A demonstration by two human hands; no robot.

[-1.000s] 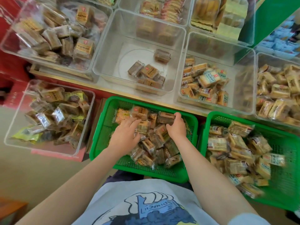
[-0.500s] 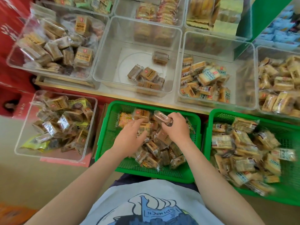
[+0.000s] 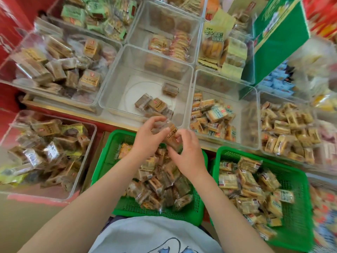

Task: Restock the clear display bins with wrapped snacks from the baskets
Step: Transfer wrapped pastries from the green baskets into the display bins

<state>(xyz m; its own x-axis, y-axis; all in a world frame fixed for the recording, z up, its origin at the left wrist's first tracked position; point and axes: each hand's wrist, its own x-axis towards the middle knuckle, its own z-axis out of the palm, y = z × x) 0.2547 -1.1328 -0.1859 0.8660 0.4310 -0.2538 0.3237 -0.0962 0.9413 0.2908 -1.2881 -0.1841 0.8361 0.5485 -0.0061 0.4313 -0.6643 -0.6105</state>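
Both hands hold a small stack of brown wrapped snacks (image 3: 170, 133) above the far rim of the left green basket (image 3: 109, 157). My left hand (image 3: 147, 138) grips the stack from the left, and my right hand (image 3: 186, 152) pinches it from the right. The basket below holds several more brown wrapped snacks (image 3: 160, 183). Just beyond the hands stands a nearly bare clear bin (image 3: 116, 92) with a few of the same snacks (image 3: 155, 105) on its floor.
A second green basket (image 3: 299, 216) of paler wrapped cakes sits to the right. Clear bins (image 3: 253, 125) full of other snacks surround the middle one. A separate clear bin (image 3: 85, 161) stands low at the left. A green box (image 3: 277, 42) rises at the back right.
Both hands rose out of the left green basket with wrapped snacks and moved forward to the basket's far rim, near the middle clear bin. The view tilted up.
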